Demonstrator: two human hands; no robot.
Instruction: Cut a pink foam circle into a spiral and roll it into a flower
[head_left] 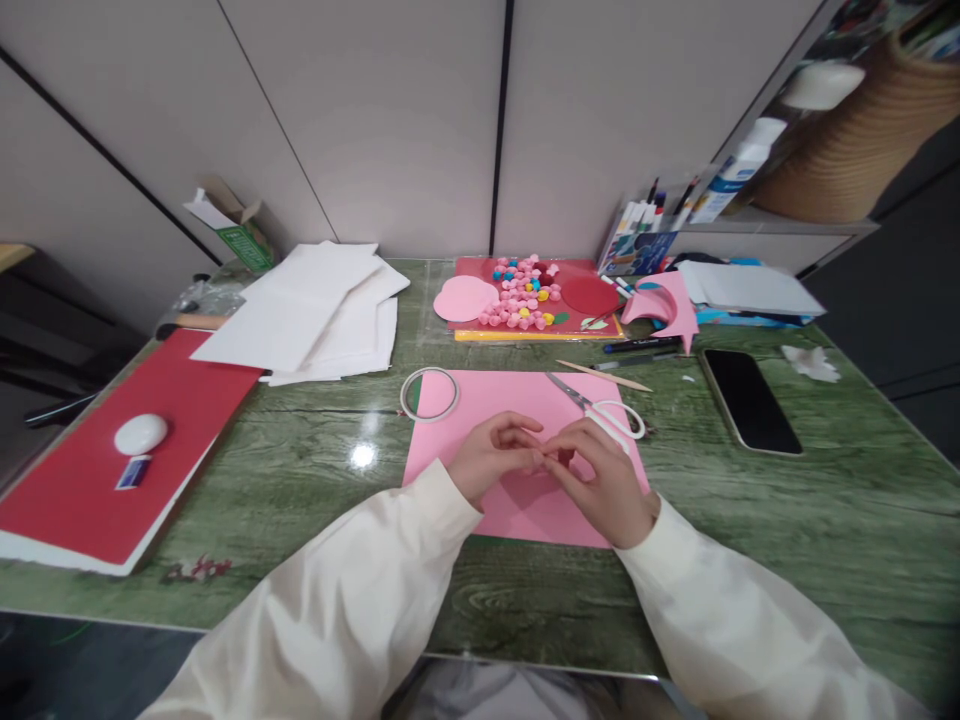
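My left hand (501,457) and my right hand (598,477) meet fingertip to fingertip above a pink paper sheet (450,470). Both are closed in a pinch; whatever they hold is too small or hidden to name. Scissors (586,400) with white handles lie at the sheet's upper right, just beyond my right hand. A roll of tape (405,393) rests flat on the sheet's upper left corner. Behind the sheet, a wooden stick (604,375) lies at a slant.
Small pink, blue and yellow paper pieces (525,290) cover a red sheet (465,268) at the back. White papers (300,300) and a red board (150,370) are at left. A phone (752,400), pens (637,347) and a pink cut-out (679,305) lie at right.
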